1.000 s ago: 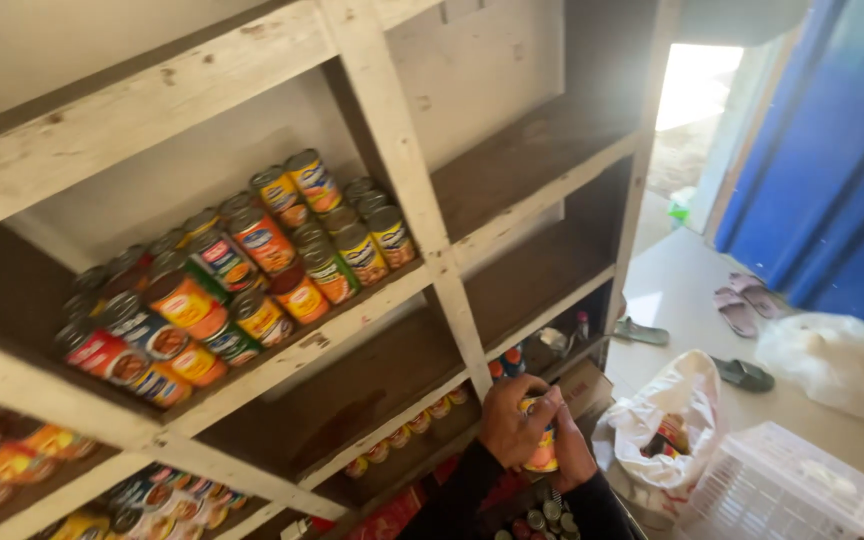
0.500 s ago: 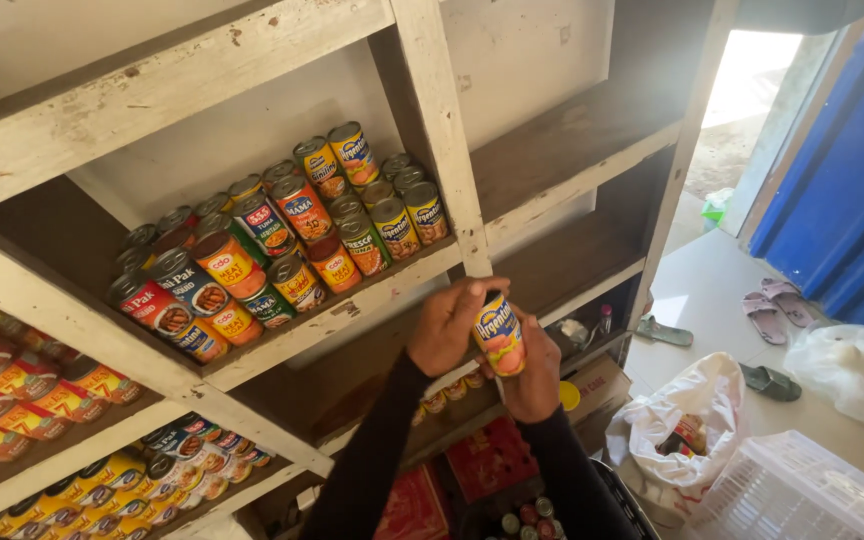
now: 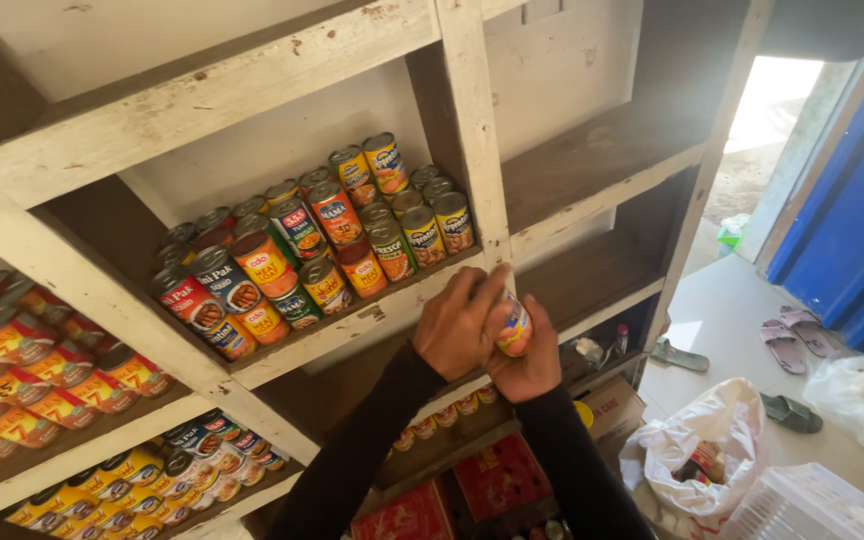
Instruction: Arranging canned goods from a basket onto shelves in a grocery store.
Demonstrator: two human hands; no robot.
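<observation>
The wooden shelving (image 3: 252, 85) filled most of the view, its whitewashed boards and uprights dividing it into open bays, seen at a slant because the head was tipped. The bay to the right (image 3: 602, 150) stood bare, while the middle bay held a crowd of cans (image 3: 322, 240) packed upright in rows and partly stacked two high, labels facing out, probably so they could be read from the front. More cans (image 3: 42, 375) lay in the left bays, ranked the same way, and small tins lined the lower ledge. On the floor at the right sat a white plastic bag (image 3: 697, 450) with its mouth open, a clear crate (image 3: 812, 505) beside it, and sandals (image 3: 792, 335) near a blue door (image 3: 852, 200).

Both dark-sleeved arms reached up to the front edge of the middle shelf. The left hand (image 3: 462, 325) was curled over the top of a can (image 3: 515, 328), fingers wrapped down its side. The right hand (image 3: 530, 365) cupped it from beneath and behind, closed around its base, so the weight rested in the palm. The can was held upright between them, just at the shelf lip beside the upright post, level with the row of cans it faced.
</observation>
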